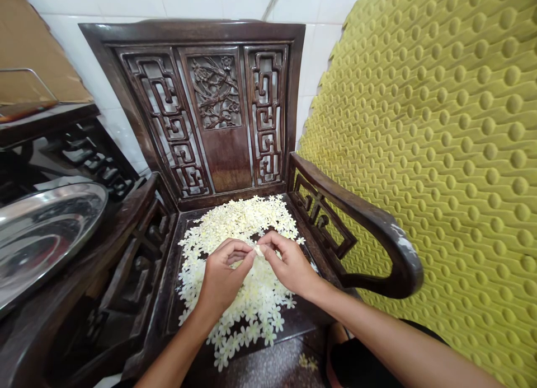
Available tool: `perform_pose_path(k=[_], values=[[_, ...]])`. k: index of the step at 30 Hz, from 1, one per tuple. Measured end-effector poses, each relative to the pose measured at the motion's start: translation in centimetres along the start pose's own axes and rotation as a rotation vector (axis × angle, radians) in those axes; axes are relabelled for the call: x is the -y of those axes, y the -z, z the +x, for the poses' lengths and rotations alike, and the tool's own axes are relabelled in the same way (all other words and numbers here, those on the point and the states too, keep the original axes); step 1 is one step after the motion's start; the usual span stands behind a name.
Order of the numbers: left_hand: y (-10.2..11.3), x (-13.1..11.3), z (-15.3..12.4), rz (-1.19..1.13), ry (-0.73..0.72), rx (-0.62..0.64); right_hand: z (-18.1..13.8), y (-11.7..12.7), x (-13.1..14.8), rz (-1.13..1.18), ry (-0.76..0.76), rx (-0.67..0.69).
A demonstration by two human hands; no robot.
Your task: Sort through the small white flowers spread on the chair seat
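My left hand (224, 273) and my right hand (290, 263) meet above the seat of a carved dark wooden chair (226, 158). Thumb and forefinger of each are pinched together on a small white flower (259, 250), partly hidden by the fingertips. Beneath and around both hands, a broad heap of loose white flowers with pale yellow centres (239, 217) covers much of the seat. Some of them hang over its front edge.
Armrests flank the seat, the right one (377, 225) curving toward me. A shiny round metal tray (79, 214) lies at left. Yellow-green bumpy foam matting (453, 130) stands along the right side. A few yellowish flowers (308, 361) lie on the speckled floor (268, 371).
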State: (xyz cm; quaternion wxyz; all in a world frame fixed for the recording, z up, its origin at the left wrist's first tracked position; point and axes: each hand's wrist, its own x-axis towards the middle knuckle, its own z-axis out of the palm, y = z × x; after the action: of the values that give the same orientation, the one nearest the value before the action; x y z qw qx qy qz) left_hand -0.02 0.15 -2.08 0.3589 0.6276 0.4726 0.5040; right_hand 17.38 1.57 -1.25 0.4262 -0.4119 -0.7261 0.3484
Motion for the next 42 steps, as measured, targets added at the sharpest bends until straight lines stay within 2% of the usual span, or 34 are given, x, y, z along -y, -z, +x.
perform_pose_path(k=[6, 11, 14, 17, 21, 24, 29, 35, 42], values=[[-0.1, -0.3, 0.0, 0.014, -0.031, 0.008, -0.1, 0.0, 0.1, -0.043, 0.049, -0.010], [0.0, -0.5, 0.1, 0.026, -0.050, 0.033, -0.1, 0.0, 0.4, -0.009, 0.016, 0.006], [0.0, -0.6, 0.2, 0.006, -0.036, 0.036, 0.1, -0.2, 0.0, 0.109, -0.066, 0.006], [0.0, -0.6, 0.2, -0.014, -0.012, 0.025, 0.7, -0.5, -1.1, 0.343, -0.206, -0.017], [0.1, -0.7, 0.3, -0.017, 0.002, -0.017, 1.6, -0.3, -2.4, 0.534, -0.335, -0.151], [0.1, -0.8, 0.3, -0.006, 0.015, -0.026, 1.7, 0.1, -2.7, 0.501, -0.332, -0.214], [0.1, -1.0, 0.4, 0.015, 0.023, -0.029, 1.3, -0.1, -2.2, 0.368, -0.237, -0.147], [0.2, -0.7, 0.4, 0.041, 0.022, -0.063, 1.0, -0.3, -2.0, 0.286, -0.197, -0.128], [-0.1, -0.9, 0.1, 0.008, 0.014, 0.003, 0.5, -0.4, -1.4, 0.200, -0.158, -0.082]])
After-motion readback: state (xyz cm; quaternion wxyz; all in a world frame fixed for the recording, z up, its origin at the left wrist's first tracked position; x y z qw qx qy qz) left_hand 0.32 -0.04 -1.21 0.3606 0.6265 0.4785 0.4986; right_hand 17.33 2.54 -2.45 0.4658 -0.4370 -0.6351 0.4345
